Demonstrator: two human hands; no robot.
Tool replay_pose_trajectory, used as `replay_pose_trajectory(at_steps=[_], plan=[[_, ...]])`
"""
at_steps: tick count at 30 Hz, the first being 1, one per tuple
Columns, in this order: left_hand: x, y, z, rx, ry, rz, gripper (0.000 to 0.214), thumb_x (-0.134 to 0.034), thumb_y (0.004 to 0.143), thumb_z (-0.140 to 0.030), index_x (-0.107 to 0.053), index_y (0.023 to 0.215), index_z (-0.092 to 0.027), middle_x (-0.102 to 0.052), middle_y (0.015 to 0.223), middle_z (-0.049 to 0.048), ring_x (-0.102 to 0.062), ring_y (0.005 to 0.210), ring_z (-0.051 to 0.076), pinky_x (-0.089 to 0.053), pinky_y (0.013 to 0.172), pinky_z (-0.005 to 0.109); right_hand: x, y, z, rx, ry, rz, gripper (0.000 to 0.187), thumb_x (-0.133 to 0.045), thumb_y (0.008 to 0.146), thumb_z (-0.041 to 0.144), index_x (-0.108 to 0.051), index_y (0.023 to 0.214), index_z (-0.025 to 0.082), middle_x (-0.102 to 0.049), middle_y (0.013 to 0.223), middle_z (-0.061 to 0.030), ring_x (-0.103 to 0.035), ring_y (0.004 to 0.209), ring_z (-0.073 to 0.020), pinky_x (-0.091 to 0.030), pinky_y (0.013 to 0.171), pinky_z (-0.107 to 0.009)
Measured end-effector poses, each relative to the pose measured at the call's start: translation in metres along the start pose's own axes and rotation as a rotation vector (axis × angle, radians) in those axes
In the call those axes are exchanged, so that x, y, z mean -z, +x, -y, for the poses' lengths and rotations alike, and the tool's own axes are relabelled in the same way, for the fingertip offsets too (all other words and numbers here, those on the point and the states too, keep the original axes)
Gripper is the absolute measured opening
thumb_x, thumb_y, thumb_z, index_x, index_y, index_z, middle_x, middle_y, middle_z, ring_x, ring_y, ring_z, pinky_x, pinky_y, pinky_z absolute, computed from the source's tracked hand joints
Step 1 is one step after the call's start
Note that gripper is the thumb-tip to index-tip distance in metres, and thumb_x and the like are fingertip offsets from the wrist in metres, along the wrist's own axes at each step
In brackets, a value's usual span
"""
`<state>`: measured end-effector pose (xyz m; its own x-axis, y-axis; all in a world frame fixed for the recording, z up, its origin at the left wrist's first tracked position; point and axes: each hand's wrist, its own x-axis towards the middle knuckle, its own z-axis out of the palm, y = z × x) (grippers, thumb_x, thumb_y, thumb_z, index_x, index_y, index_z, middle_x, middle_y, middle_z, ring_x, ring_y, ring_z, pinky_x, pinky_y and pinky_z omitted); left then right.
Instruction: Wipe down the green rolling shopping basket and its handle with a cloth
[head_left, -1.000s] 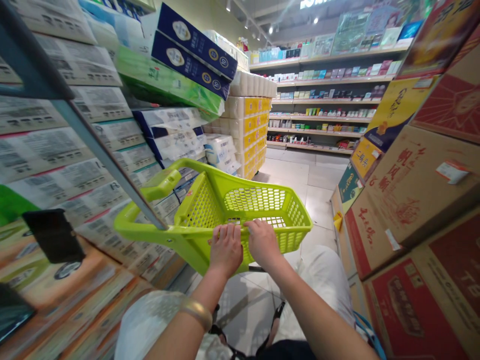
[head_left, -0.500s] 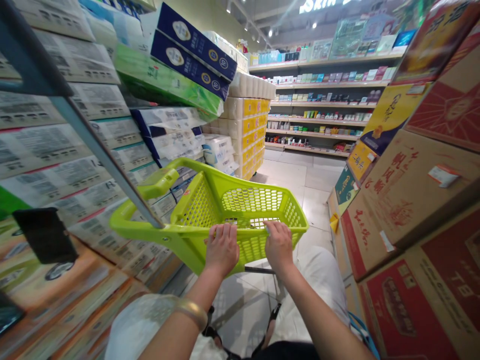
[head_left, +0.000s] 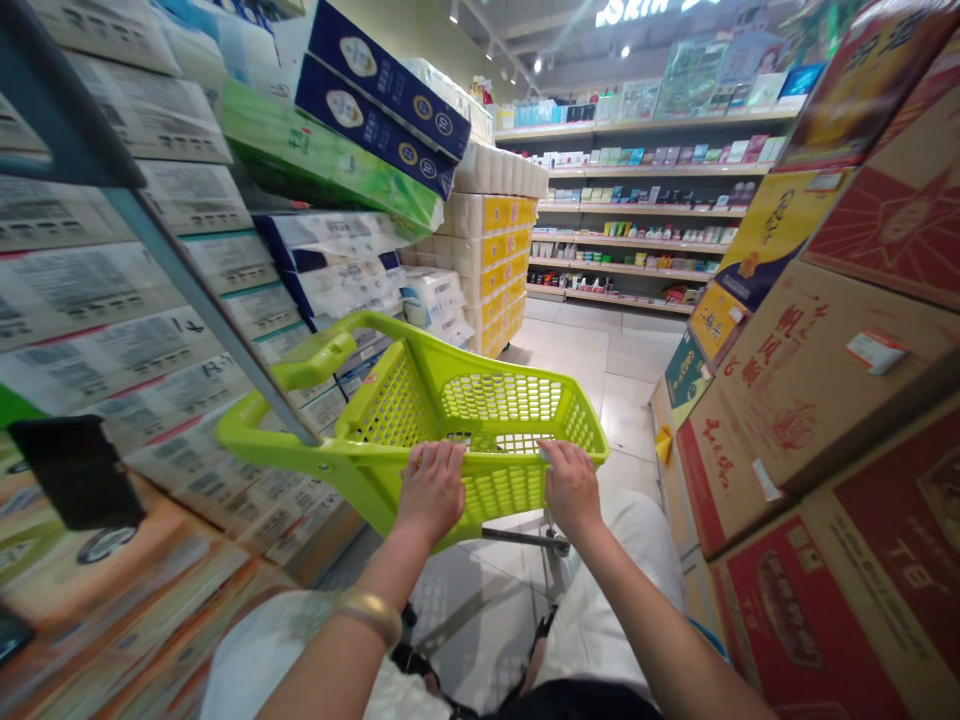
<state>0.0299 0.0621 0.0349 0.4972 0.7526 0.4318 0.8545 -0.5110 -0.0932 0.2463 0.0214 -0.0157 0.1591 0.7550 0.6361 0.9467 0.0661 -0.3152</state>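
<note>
A lime-green plastic shopping basket cart stands in the aisle in front of me, its long side turned my way. My left hand has its fingers wrapped over the middle of the near rim. Farther right, close to the basket's right corner, my right hand grips the same rim with curled fingers. Through the holes in the basket I can see the floor. A grey metal pole with a dark handle rises from the cart's left end.
Packs of tissue paper are piled on the left beside yellow-and-white paper rolls. Cardboard boxes stack up closely on the right. Shelves of small goods line the back, beyond the tiled floor.
My hands have moved slightly apart along the rim, the left one leftward and the right one rightward. The cart sits slightly farther left in view.
</note>
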Motion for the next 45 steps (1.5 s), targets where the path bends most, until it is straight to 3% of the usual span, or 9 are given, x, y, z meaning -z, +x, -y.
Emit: replay_pose_trajectory(at_steps=[10,16,20,24,26,33,39,42,45], plan=[[0.002,0.003,0.025,-0.038,0.027,-0.019,0.036,-0.052,0.075,-0.014,-0.058,0.11,-0.018,-0.062,0.103,0.0097,-0.051,0.105,0.027,-0.033,0.107,0.043,-0.003,-0.011,0.007,-0.015,0.016,-0.049,0.048,-0.043,0.076,-0.001,-0.062,0.115,0.02,-0.066,0.104,-0.0055,-0.055,0.1,-0.0195,-0.035,0.096,-0.034],[0.002,0.006,0.041,0.008,0.032,-0.04,0.043,-0.051,0.073,-0.01,-0.059,0.116,-0.014,-0.061,0.121,0.0139,-0.046,0.124,0.029,-0.023,0.116,0.047,-0.004,-0.022,0.011,0.002,0.024,-0.08,0.051,-0.04,0.076,-0.002,-0.061,0.117,0.018,-0.067,0.106,-0.0062,-0.056,0.101,-0.0195,-0.037,0.097,-0.034],[-0.004,0.0,0.016,0.042,0.005,-0.086,0.062,-0.051,0.071,-0.01,-0.049,0.133,-0.015,-0.045,0.144,0.0126,-0.027,0.14,0.035,-0.018,0.117,0.056,-0.011,-0.022,0.032,-0.012,0.031,-0.088,0.051,-0.039,0.075,-0.003,-0.062,0.116,0.016,-0.067,0.107,-0.008,-0.056,0.102,-0.0203,-0.039,0.097,-0.035],[-0.018,-0.011,-0.026,-0.157,-0.162,-0.025,0.069,-0.049,0.069,-0.007,-0.041,0.138,-0.013,-0.046,0.143,0.012,-0.032,0.14,0.025,-0.027,0.117,0.044,-0.009,-0.024,0.051,0.033,0.083,-0.038,0.052,-0.04,0.074,-0.002,-0.06,0.119,0.016,-0.067,0.111,-0.0086,-0.057,0.105,-0.0198,-0.037,0.1,-0.035],[-0.026,-0.016,-0.035,-0.112,-0.211,-0.03,0.067,-0.048,0.068,-0.007,-0.041,0.135,-0.009,-0.051,0.136,0.0144,-0.034,0.139,0.028,-0.031,0.115,0.047,-0.003,-0.029,0.052,0.056,0.137,0.004,0.054,-0.041,0.073,-0.001,-0.058,0.121,0.018,-0.067,0.114,-0.0073,-0.058,0.106,-0.0185,-0.034,0.103,-0.036],[-0.029,-0.024,-0.015,-0.071,-0.296,-0.06,0.056,-0.048,0.069,-0.005,-0.047,0.125,-0.013,-0.055,0.125,0.0138,-0.035,0.136,0.028,-0.031,0.116,0.048,0.019,-0.056,0.023,0.206,0.271,0.04,0.052,-0.04,0.075,0.0,-0.057,0.12,0.019,-0.066,0.112,-0.0063,-0.057,0.111,-0.0175,-0.032,0.106,-0.038],[-0.019,-0.026,-0.031,-0.035,-0.384,-0.048,0.053,-0.052,0.07,-0.009,-0.055,0.122,-0.019,-0.051,0.12,0.0118,-0.031,0.135,0.033,-0.028,0.115,0.056,0.014,-0.064,0.031,0.129,0.34,-0.06,0.051,-0.039,0.075,0.001,-0.059,0.118,0.02,-0.065,0.11,-0.0083,-0.055,0.108,-0.021,-0.042,0.099,-0.042],[-0.017,-0.031,-0.037,-0.028,-0.416,-0.054,0.048,-0.056,0.069,-0.012,-0.061,0.114,-0.024,-0.048,0.117,0.0105,-0.024,0.136,0.038,-0.021,0.114,0.065,0.016,-0.069,0.038,0.14,0.377,-0.018,0.054,-0.039,0.074,0.001,-0.058,0.122,0.02,-0.064,0.11,-0.0085,-0.056,0.105,-0.021,-0.044,0.096,-0.042],[-0.015,-0.037,-0.037,-0.049,-0.457,-0.046,0.045,-0.056,0.069,-0.013,-0.063,0.112,-0.025,-0.047,0.118,0.0097,-0.02,0.137,0.038,-0.02,0.113,0.066,0.024,-0.077,0.036,0.199,0.413,0.024,0.057,-0.04,0.074,0.001,-0.054,0.126,0.02,-0.063,0.112,-0.0087,-0.055,0.106,-0.0208,-0.045,0.095,-0.041]])
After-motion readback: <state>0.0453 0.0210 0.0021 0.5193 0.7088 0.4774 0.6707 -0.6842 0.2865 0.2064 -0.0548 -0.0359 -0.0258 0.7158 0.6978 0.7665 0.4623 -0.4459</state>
